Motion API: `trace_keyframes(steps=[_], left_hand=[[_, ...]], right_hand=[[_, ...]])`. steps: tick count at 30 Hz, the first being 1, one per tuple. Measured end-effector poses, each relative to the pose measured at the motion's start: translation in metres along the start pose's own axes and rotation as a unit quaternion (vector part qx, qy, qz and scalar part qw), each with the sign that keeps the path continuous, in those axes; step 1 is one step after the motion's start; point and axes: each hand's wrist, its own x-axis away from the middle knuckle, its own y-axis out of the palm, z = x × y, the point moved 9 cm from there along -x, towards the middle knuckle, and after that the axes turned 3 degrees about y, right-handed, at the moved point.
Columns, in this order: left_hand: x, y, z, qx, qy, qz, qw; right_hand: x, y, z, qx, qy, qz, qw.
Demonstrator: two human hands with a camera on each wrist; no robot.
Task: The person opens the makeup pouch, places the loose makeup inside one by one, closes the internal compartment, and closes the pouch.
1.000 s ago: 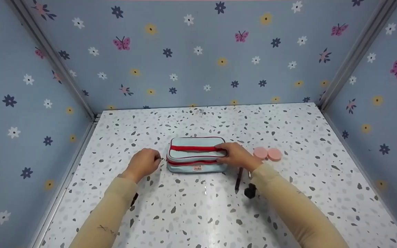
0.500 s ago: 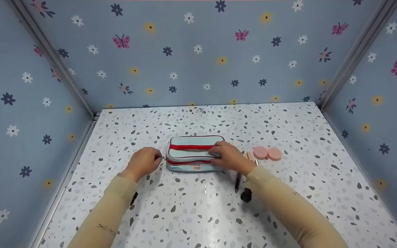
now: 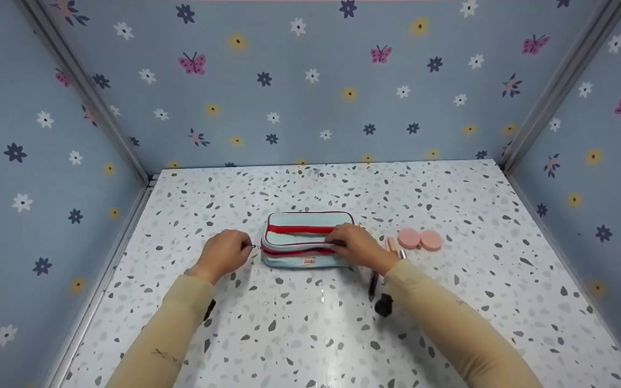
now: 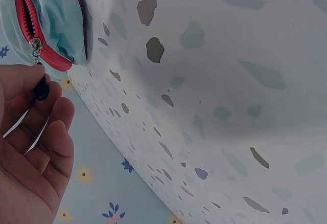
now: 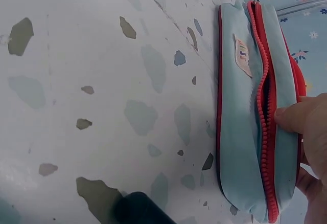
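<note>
A light blue zip pouch (image 3: 310, 219) with red trim lies in the middle of the table. At its left end my left hand (image 3: 224, 254) pinches the dark zipper pull (image 4: 41, 88) between thumb and fingers. The metal slider (image 4: 35, 44) sits at that end of the red zipper (image 5: 264, 81). Between the zipper's two rows of teeth a narrow gap shows along the front. My right hand (image 3: 361, 247) grips the pouch's upper part near its right end, thumb (image 5: 294, 115) just above the zipper and the other fingers partly hidden behind.
Two pink round pieces (image 3: 409, 237) lie right of the pouch. Close to the right forearm are a slim dark stick (image 3: 373, 283), a black lump-like piece (image 3: 384, 305) and a peach stick (image 3: 391, 243). Patterned panels (image 3: 310, 108) enclose the table's back and sides.
My right hand has shifted slightly left along the pouch's upper part, uncovering the small sticks beside the pink pieces. My left hand stays at the zipper pull.
</note>
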Motion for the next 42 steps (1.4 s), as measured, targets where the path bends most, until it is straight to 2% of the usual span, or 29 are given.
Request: trace_keyframes(steps=[13,20,29,35,39,42], left_hand=[[-0.010,0.001,-0.003,-0.020,-0.006,0.011,0.9997],[-0.018,-0.003,-0.002,-0.035,0.003,0.019,0.9992],[-0.030,-0.003,-0.002,-0.039,0.003,0.017,0.9991],[-0.034,-0.001,-0.001,-0.051,0.003,0.018,0.9985],[-0.037,-0.002,0.001,-0.052,0.009,0.025,0.9983],[-0.039,-0.003,-0.001,-0.044,0.000,0.024,0.9987]], right_hand=[[0.008,0.000,0.000,0.007,-0.032,0.007,0.999],[0.009,0.000,0.000,0.019,-0.037,-0.007,0.999],[0.012,0.002,0.002,0.023,-0.023,-0.037,0.999],[0.013,0.001,-0.002,0.027,-0.037,-0.027,0.999],[0.015,-0.002,-0.006,0.028,-0.059,-0.013,0.998],[0.017,-0.003,-0.009,0.028,-0.076,-0.009,0.997]])
